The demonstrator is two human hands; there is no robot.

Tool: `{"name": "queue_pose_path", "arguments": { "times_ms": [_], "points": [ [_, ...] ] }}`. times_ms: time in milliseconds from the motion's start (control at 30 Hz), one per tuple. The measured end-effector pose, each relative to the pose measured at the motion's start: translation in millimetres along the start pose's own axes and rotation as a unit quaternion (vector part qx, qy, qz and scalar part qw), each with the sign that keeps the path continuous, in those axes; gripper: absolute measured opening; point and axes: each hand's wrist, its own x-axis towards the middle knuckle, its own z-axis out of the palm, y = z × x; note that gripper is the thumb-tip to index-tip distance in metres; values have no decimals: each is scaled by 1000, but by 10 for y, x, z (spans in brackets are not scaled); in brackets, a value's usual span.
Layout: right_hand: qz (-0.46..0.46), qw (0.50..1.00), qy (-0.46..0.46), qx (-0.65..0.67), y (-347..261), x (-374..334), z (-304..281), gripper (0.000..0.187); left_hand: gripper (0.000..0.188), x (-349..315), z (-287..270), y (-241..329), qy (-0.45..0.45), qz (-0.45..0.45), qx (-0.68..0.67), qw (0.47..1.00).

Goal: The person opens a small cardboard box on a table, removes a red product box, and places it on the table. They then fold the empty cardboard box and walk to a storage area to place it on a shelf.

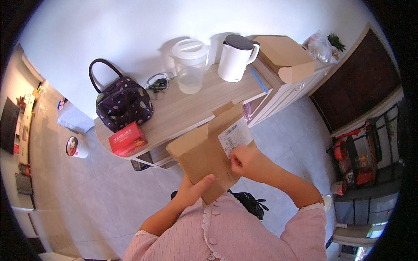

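Note:
A brown cardboard box [196,154] is held tilted in front of my body, with flaps sticking out at its far end. My left hand [194,190] grips its near left side, the thumb lying on top and the other fingers hidden beneath. A white shipping label [234,135] covers part of the right side. My right hand [247,162] is closed at the label's near edge, fingers curled in a pinch against the cardboard. What lies between those fingertips is mostly hidden.
Beyond the box, a wooden cabinet top [167,111] carries a dark patterned handbag [124,102], a red box [128,139], cables [159,82], a clear pitcher [190,65], a white kettle [236,58] and a blue strip-shaped tool [259,79]. An open carton [285,54] sits farther right.

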Motion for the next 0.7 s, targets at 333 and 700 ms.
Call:
{"name": "queue_pose_path", "arguments": {
  "times_ms": [333, 700],
  "points": [
    [-45, 997, 28, 63, 77, 39, 187, 10, 47, -12, -259, -92, 11, -96, -106, 990],
    [196, 938, 21, 286, 97, -38, 473, 18, 48, 70, -719, -171, -45, -186, -194, 962]
  ]
}}
